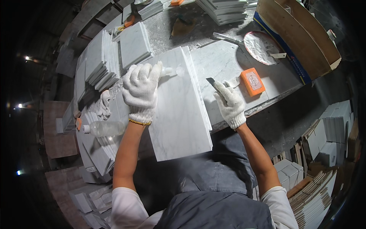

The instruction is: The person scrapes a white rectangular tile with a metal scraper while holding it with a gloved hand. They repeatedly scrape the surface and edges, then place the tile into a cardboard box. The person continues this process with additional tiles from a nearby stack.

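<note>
My left hand (142, 89), in a white knit glove, is closed around a small clear squeeze bottle (167, 71); most of the bottle is hidden by the fingers. Its tip points right, over a pale wet-looking spot on a grey-veined white marble tile (179, 114). This tile is the top one of a short stack that juts toward me over the table edge. My right hand (230, 105), gloved too, pinches a small dark scraper blade (211, 81) just right of the stack. Beside that hand sits an orange sponge block (252, 82) with a whitish worn face.
A round tub of white paste (262, 47) with a spatula (278, 55) stands by an open cardboard box (301, 38). Tile stacks (102, 57) line the left and back. A clear bottle (103, 128) lies left of my forearm, below a crumpled cloth (103, 105).
</note>
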{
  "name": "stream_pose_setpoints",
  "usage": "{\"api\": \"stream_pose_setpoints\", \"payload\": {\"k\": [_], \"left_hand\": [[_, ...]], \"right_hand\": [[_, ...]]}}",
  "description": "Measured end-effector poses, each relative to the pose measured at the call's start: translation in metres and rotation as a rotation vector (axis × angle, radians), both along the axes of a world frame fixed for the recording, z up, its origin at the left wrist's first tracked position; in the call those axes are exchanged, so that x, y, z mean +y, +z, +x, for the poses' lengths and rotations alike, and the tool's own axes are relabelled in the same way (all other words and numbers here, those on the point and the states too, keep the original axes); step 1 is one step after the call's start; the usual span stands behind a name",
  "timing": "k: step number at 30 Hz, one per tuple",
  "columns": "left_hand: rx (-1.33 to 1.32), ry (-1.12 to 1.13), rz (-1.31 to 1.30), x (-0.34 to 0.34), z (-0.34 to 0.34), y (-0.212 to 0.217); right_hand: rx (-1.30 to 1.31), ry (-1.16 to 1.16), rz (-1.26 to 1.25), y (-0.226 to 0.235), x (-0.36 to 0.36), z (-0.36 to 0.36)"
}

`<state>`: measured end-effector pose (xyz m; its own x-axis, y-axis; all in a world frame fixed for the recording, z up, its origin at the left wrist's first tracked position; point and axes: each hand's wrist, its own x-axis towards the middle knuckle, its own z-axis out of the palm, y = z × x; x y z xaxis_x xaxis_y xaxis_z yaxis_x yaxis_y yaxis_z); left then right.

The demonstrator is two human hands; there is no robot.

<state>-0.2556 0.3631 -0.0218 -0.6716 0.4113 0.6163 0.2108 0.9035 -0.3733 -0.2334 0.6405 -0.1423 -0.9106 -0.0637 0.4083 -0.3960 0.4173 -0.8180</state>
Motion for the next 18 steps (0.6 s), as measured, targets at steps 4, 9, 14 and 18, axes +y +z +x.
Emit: {"api": "stream_pose_setpoints", "payload": {"k": [4,9,14,18], "left_hand": [[0.031,-0.009,-0.040,-0.0005,-0.0023,-0.0002],[-0.020,-0.034,0.039,-0.0016,-0.0016,-0.0013],[-0.006,0.002,-0.019,-0.0013,-0.0005,-0.0013],[-0.021,0.027,-0.054,-0.0009,0.0008,-0.0012]], "right_hand": [[-0.006,-0.009,0.005,0.0026,-0.0006,0.0004],[-0.012,-0.009,0.010,0.0037,-0.0007,0.0006],[0.000,-0.005,0.021,0.0022,-0.0001,-0.0003],[-0.015,-0.002,0.036,-0.0001,-0.0001,-0.0007]]}}
